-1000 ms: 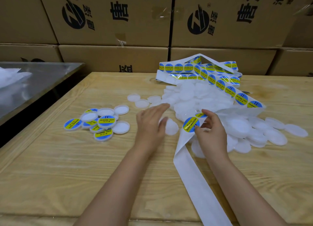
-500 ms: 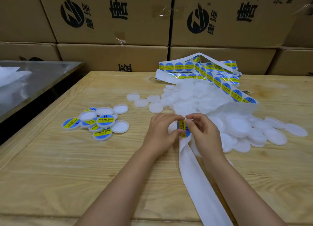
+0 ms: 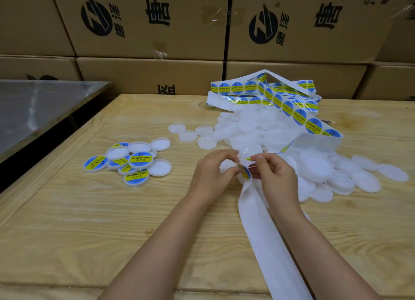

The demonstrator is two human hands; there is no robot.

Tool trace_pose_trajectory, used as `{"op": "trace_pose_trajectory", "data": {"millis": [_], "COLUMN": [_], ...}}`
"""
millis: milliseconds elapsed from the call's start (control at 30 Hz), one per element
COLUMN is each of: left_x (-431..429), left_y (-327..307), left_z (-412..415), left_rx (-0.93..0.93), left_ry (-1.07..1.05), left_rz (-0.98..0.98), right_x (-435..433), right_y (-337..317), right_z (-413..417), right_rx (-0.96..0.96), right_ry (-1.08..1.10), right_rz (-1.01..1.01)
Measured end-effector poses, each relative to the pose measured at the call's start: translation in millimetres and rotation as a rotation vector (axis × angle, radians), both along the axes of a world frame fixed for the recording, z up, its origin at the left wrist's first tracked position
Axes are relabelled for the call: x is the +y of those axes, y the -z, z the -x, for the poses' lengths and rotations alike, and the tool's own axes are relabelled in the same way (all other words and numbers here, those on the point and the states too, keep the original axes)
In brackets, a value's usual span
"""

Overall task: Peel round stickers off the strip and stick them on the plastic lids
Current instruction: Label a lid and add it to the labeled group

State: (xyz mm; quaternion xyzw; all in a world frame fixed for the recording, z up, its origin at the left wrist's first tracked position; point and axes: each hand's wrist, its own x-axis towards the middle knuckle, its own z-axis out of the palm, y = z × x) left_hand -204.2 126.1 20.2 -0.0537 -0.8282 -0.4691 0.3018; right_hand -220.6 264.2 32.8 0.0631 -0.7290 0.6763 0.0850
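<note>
- Left hand (image 3: 213,174): fingers curled round a lid (image 3: 225,165), which is mostly hidden.
- Right hand (image 3: 277,176): pinches a sticker (image 3: 245,172), seen edge-on.
- Strip (image 3: 269,243): cut off at the bottom edge.

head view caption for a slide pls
Left hand pinches a round sticker, right hand the white strip, bare lids piled behind, labelled lids at left.
</note>
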Motion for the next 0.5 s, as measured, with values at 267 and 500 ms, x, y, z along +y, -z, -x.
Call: {"op": "trace_pose_trajectory", "data": {"millis": [267,500], "left_x": [-8,-14], "left_y": [-4,-7], "left_z": [1,3], "left_rx": [0.000,-0.066], "left_ry": [0.007,0.006], "left_rz": [-0.164,-0.427], "right_x": [9,11], "right_y": [0,-8], "right_z": [8,1], "right_rx": [-0.054,0.115], "right_ry": [0.229,0.295], "right_rz": [-0.126,-0.665]}}
